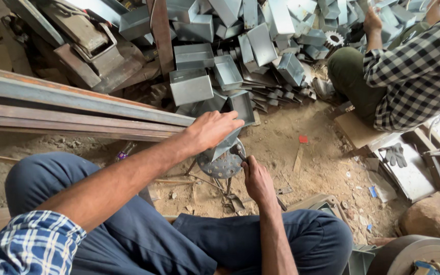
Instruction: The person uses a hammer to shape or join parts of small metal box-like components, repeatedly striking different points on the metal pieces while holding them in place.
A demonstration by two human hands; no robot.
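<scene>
My left hand (212,128) grips the rim of a grey sheet-metal box (239,109) that rests tilted on a round perforated metal plate (223,165) on the dirt floor. My right hand (256,179) is closed around the handle of a hammer, whose dark head (235,149) sits just beside the lower edge of the box. Both my knees, in blue trousers, frame the plate.
A heap of several similar grey metal boxes (260,35) lies behind. Long rusty steel bars (67,109) run along the left. Another person in a checked shirt (418,66) sits at the right, near a black glove (396,154) and a metal tray (413,175).
</scene>
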